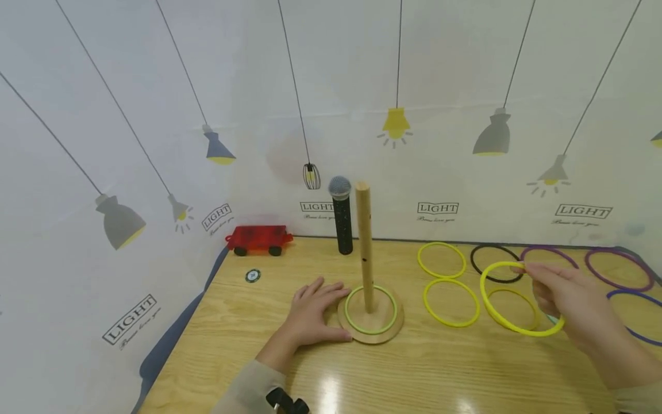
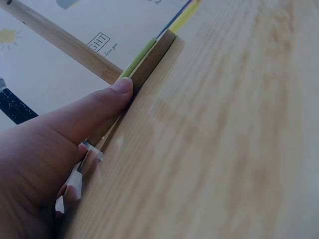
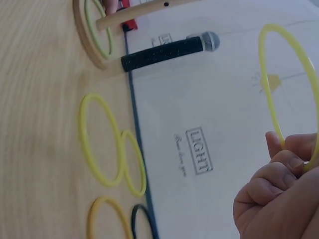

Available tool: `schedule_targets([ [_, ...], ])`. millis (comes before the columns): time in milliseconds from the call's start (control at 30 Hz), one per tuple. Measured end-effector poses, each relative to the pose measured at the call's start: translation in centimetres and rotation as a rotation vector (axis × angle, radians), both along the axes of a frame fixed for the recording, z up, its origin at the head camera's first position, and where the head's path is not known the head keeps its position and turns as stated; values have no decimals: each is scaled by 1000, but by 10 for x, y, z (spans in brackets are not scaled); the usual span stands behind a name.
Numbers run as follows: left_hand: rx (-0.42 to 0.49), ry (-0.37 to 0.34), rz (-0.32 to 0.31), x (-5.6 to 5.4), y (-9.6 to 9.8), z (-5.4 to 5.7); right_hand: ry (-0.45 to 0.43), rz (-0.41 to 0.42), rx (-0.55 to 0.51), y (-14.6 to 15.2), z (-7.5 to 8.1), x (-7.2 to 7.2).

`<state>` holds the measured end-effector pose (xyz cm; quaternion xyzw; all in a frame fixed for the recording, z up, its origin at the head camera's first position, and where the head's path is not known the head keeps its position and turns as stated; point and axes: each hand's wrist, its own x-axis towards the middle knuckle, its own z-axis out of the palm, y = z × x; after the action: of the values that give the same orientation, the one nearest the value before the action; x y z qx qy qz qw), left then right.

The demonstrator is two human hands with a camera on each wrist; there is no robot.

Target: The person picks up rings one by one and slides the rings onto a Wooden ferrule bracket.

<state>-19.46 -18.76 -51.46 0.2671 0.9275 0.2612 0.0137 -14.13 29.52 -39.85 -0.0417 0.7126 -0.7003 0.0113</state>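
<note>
A wooden peg stand has an upright peg on a round base. A light green ring lies on that base, around the peg. My left hand rests at the base's left side with its fingers spread; in the left wrist view the thumb presses the base's edge. To the right, my right hand pinches a yellow ring and holds it tilted above the table. The pinched part of the ring shows in the right wrist view, near the fingers.
Two yellow rings, an orange-yellow ring, a black ring, purple rings and a blue ring lie at right. Behind the stand is an upright microphone. A red toy wagon and a round chip sit left.
</note>
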Motion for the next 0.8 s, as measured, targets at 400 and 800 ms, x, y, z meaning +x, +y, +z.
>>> schedule_targets([
  [400, -31, 2, 12, -4, 1, -5, 102, 68, 106, -54, 59, -27],
  [800, -31, -12, 20, -3, 0, -6, 174, 107, 169, -108, 105, -45],
])
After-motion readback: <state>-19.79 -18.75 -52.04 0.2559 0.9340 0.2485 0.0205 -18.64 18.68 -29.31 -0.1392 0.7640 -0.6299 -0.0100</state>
